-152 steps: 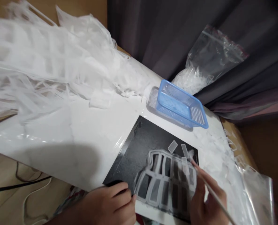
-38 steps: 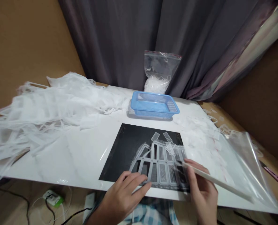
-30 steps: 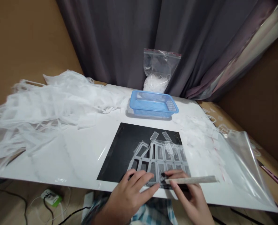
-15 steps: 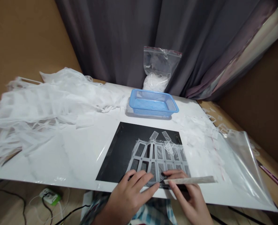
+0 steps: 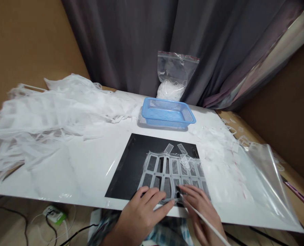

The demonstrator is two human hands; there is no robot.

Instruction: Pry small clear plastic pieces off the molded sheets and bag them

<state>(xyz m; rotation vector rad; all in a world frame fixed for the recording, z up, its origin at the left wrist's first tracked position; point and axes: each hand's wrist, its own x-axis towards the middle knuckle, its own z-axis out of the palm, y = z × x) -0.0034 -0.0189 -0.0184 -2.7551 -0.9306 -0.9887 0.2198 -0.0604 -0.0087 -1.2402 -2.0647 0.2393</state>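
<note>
A translucent sheet with rows of rectangular frames lies on a black mat. Some frames show dark openings. My left hand rests flat over the sheet's lower left edge, fingers apart. Across from it, my right hand grips a thin, pale, stick-like tool, whose exact kind I cannot make out. The tool's front end is over the sheet's lower edge, close to my left fingertips. Small clear rectangular pieces lie along the sheet's upper side.
Behind the mat stands a blue plastic basket, with a zip bag of white pieces beyond it. White sheets and strips heap at left. Clear scraps and a plastic film lie at right, near a pink-handled tool.
The tool has swung from pointing right to slanting toward me, seen edge-on. My right hand has turned over with it, fingers nearer the sheet. My left hand stays put.
</note>
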